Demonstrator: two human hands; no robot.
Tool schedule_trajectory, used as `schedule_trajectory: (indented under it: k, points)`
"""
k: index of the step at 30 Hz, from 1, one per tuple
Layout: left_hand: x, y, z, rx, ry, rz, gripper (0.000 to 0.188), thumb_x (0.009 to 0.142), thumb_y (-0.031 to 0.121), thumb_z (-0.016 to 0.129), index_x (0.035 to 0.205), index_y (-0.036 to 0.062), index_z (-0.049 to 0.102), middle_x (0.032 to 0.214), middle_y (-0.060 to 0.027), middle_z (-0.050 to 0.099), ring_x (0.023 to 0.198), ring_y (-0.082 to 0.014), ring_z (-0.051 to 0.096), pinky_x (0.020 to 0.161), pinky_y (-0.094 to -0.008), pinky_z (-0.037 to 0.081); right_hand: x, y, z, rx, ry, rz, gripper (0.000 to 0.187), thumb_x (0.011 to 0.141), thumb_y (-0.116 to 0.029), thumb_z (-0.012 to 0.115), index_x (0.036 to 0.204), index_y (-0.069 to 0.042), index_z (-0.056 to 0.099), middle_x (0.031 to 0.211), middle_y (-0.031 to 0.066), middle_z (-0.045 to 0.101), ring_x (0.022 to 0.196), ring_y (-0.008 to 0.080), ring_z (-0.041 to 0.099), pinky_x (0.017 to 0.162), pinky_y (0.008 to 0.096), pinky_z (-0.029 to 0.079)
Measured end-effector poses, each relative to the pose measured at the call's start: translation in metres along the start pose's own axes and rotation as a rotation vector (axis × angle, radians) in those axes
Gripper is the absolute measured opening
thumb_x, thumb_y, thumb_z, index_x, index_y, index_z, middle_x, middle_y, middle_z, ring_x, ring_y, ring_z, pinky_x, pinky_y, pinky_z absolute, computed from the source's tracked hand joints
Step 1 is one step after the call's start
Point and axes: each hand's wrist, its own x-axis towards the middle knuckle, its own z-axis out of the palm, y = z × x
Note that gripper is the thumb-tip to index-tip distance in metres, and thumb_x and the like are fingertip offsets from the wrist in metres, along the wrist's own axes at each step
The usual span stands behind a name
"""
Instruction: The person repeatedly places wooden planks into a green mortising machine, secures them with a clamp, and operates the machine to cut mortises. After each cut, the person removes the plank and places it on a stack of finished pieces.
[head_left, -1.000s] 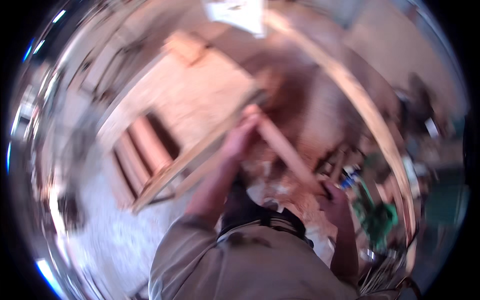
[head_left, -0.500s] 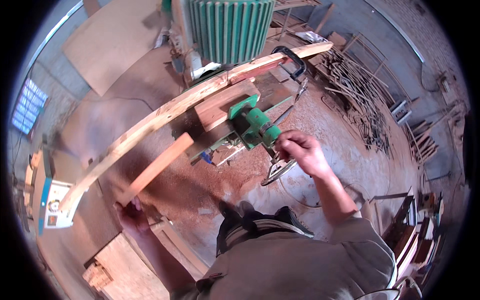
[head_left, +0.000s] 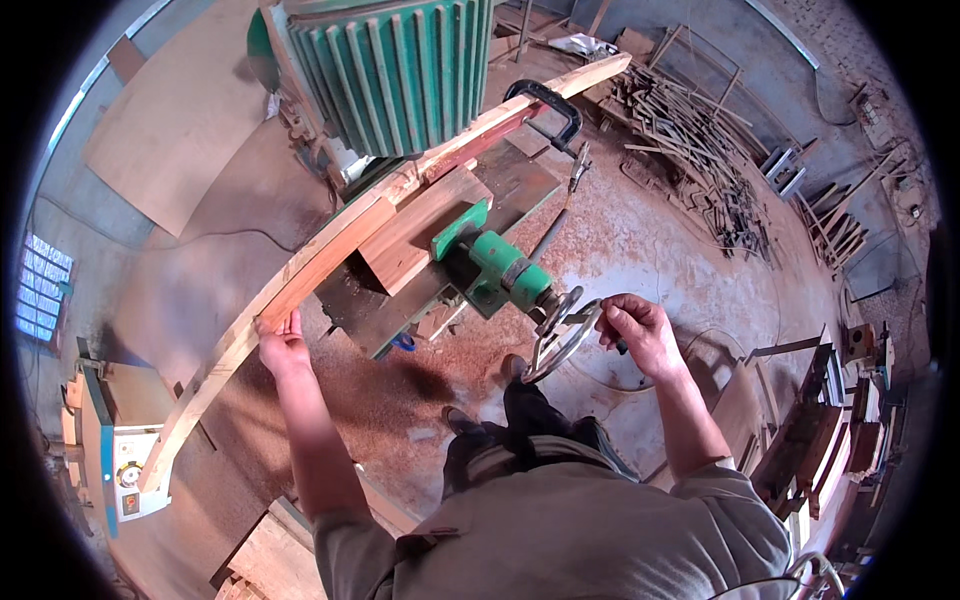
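My left hand is closed round the near end of a reddish wooden strip. The strip lies along the near side of a long pale wooden beam, its far end close to a thick wooden block. A green screw vise has its flat jaw up against that block. At the vise's near end is a metal handwheel, and the pinched fingers of my right hand are on its right rim.
A ribbed green motor stands just beyond the beam. One black C-clamp grips the beam's far part. Thin wood offcuts are heaped at the far right. A white-and-blue box with a dial sits by the beam's left end.
My left hand has moved up and right, bringing the wooden strip from apart to alongside the beam. My right hand has shifted slightly right and down at the handwheel. The whole view has shifted.
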Motion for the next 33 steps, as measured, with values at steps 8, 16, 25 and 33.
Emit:
schedule_trajectory:
  k: [8, 16, 25, 33]
  points:
    - [0.011, -0.039, 0.012, -0.035, -0.060, -0.105, 0.031, 0.095, 0.025, 0.043, 0.112, 0.0002, 0.050, 0.109, -0.0129, 0.061, 0.102, -0.0246, 0.059, 0.094, -0.0432, 0.045, 0.063, 0.005, -0.033, 0.033, -0.054, -0.013, 0.024, 0.093, -0.021, 0.053, 0.099, 0.002, 0.057, 0.076, 0.0061, 0.063, 0.063, 0.0108, 0.057, 0.057, 0.0248, 0.047]
    - [0.004, -0.071, 0.028, -0.003, -0.057, -0.064, 0.026, 0.091, 0.018, 0.051, 0.109, 0.0006, 0.053, 0.105, -0.0110, 0.063, 0.101, -0.0213, 0.059, 0.095, -0.0395, 0.045, 0.123, 0.030, -0.049, 0.065, 0.005, 0.035, 0.028, 0.091, -0.020, 0.056, 0.107, 0.002, 0.056, 0.085, 0.0073, 0.064, 0.070, 0.0123, 0.060, 0.060, 0.0256, 0.049]
    - [0.004, -0.081, 0.032, 0.076, 0.003, 0.005, 0.030, 0.089, 0.023, 0.060, 0.110, 0.0041, 0.052, 0.105, -0.0075, 0.058, 0.097, -0.0191, 0.057, 0.091, -0.0356, 0.046, 0.201, 0.048, 0.002, 0.847, 0.016, 0.416, 0.050, 0.095, -0.042, 0.040, 0.116, 0.003, 0.046, 0.103, 0.0167, 0.058, 0.090, 0.0254, 0.059, 0.078, 0.0375, 0.049]
    - [-0.008, -0.083, 0.040, 0.148, 0.010, 0.023, 0.038, 0.089, 0.025, 0.058, 0.120, 0.0052, 0.049, 0.111, -0.0067, 0.056, 0.098, -0.0195, 0.056, 0.086, -0.0318, 0.048, 0.128, -0.076, 0.163, -1.013, -0.739, -0.510, 0.037, 0.084, -0.040, 0.060, 0.087, -0.004, 0.066, 0.078, 0.0152, 0.064, 0.071, 0.0290, 0.062, 0.064, 0.0398, 0.050]
